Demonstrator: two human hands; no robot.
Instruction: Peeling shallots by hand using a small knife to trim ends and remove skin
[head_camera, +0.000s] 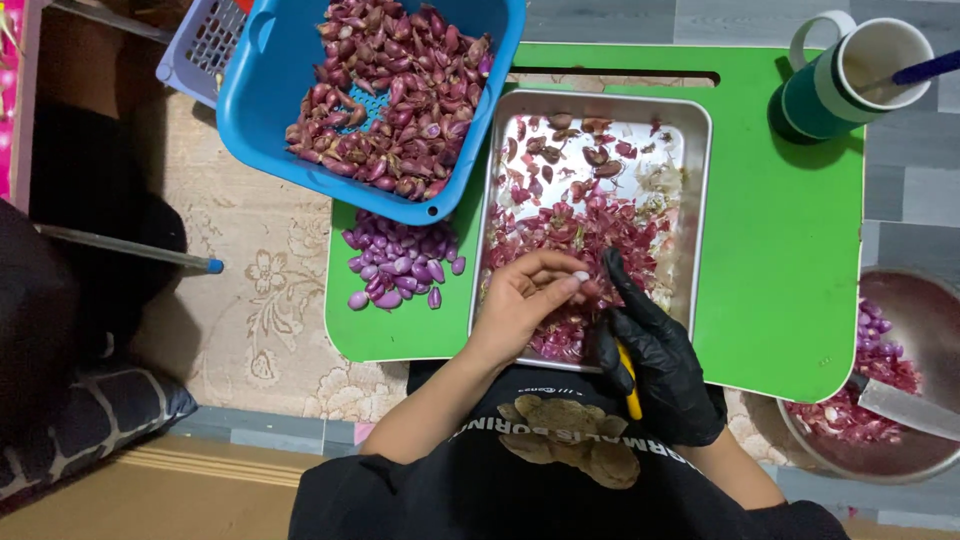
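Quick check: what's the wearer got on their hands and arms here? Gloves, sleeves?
Left hand is bare, no glove, forearm uncovered up to a short black sleeve. Right hand wears a black glove, smooth and slightly shiny, ending at the wrist; bare forearm beyond it. No watch or jewellery visible.

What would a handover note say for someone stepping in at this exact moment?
Left hand: bare, pinching a small shallot over the metal tray.
Right hand: black glove, grip closed on a yellow-handled knife, tip by the shallot.
Unpeeled shallots fill the blue basket. Peeled ones are piled on the green table. Skins cover the tray.
Done: a small peeled pile. Left: most of the basket.
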